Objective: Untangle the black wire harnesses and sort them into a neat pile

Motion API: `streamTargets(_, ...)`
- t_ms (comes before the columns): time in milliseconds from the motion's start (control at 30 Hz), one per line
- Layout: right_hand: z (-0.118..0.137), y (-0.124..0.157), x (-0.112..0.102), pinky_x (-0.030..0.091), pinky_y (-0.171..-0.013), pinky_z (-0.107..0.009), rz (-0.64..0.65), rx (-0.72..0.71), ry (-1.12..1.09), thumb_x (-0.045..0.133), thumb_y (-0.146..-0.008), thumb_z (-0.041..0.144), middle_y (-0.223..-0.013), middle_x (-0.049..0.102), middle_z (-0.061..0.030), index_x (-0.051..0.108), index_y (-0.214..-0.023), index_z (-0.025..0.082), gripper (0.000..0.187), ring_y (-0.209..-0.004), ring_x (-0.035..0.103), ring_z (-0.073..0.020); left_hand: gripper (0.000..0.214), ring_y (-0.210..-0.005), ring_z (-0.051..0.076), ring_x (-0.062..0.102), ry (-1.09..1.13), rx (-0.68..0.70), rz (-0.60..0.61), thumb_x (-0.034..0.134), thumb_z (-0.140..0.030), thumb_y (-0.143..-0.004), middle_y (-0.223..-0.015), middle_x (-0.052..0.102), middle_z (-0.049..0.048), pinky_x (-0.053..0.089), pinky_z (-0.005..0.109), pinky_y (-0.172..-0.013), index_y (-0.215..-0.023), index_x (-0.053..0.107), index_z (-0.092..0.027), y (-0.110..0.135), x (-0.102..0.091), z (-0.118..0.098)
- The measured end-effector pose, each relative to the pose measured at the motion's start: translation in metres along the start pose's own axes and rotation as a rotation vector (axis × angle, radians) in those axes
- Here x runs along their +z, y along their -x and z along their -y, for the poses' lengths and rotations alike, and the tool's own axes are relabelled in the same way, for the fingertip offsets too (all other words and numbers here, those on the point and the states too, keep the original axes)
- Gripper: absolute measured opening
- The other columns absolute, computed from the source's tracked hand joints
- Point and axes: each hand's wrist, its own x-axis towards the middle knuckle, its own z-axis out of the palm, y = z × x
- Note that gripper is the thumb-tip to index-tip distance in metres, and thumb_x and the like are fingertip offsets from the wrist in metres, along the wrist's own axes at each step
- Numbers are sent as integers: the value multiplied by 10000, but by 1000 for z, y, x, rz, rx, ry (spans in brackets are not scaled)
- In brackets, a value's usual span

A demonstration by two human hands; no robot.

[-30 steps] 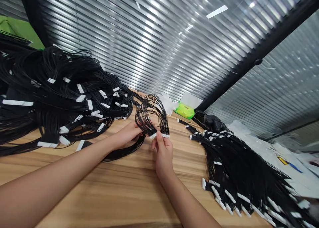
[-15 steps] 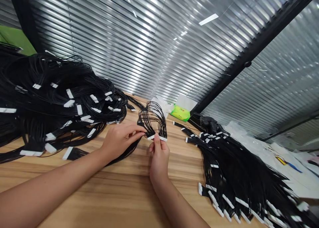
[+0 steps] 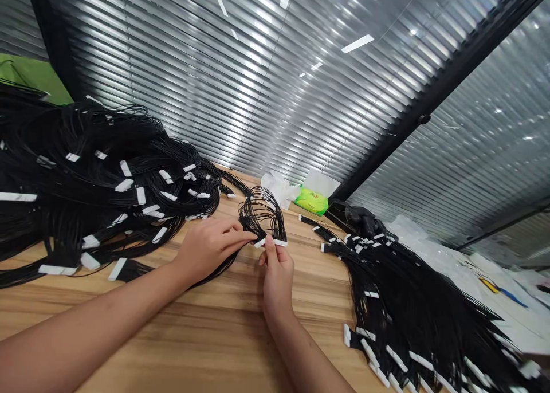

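Note:
A looped black wire harness [image 3: 262,212] with a white connector strip [image 3: 271,243] at its end is held over the wooden table [image 3: 206,330]. My right hand [image 3: 277,275] pinches the white connector between thumb and fingers. My left hand [image 3: 208,248] is closed on the black wires just left of the connector, its fingers pointing at the strip. The harness's long tail runs down-left under my left hand.
A big tangled heap of black harnesses with white connectors [image 3: 86,181] covers the table's left. A straighter stack of harnesses [image 3: 408,313] lies at right. A green tissue pack [image 3: 311,199], white paper and a black object [image 3: 361,218] sit by the blinds.
My left hand has slid forward along the wires to the connector. Both hands and the harness sit slightly lower and the wire loop has drawn in a little.

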Motion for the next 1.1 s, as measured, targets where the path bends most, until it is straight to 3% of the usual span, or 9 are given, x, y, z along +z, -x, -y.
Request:
streamTargets(300,3,-11,-7,323,-572,-272,87,-62,74,657,-698,606,-519,459,37,583,-589,171,455,-547,386,-124,221,-718,131,564,-72,76,56,501,-293,-944,-845,679,-8,323,269,-640,-1029,705,-313,-1,-2,1)
streamTargets(467,3,-12,-7,321,-552,-270,105,-60,135,671,-678,608,-522,460,32,580,-583,164,463,-541,392,-123,184,-815,133,586,196,-116,242,465,-263,-951,-902,646,2,368,239,-676,-1010,637,-229,-3,-1,-1)
streamTargets(633,8,-14,-9,301,-506,-262,181,-102,226,675,-670,597,-516,453,31,569,-563,173,450,-529,376,-122,90,-754,131,543,336,-280,363,513,-236,-901,-820,585,-21,355,240,-640,-913,598,-210,-3,-1,-1)
streamTargets(767,12,-15,-10,297,-498,-254,232,-149,309,640,-700,588,-517,455,30,547,-544,174,452,-535,377,-121,95,-754,134,528,345,-303,353,519,-256,-886,-811,576,-20,349,248,-645,-847,590,-205,-3,1,1)
streamTargets(1100,6,-20,-12,341,-555,-264,162,-132,227,632,-696,626,-526,481,31,580,-607,158,479,-541,418,-124,134,-798,145,525,411,-324,232,526,-305,-895,-827,598,-15,365,261,-729,-832,573,-196,-5,-3,1)
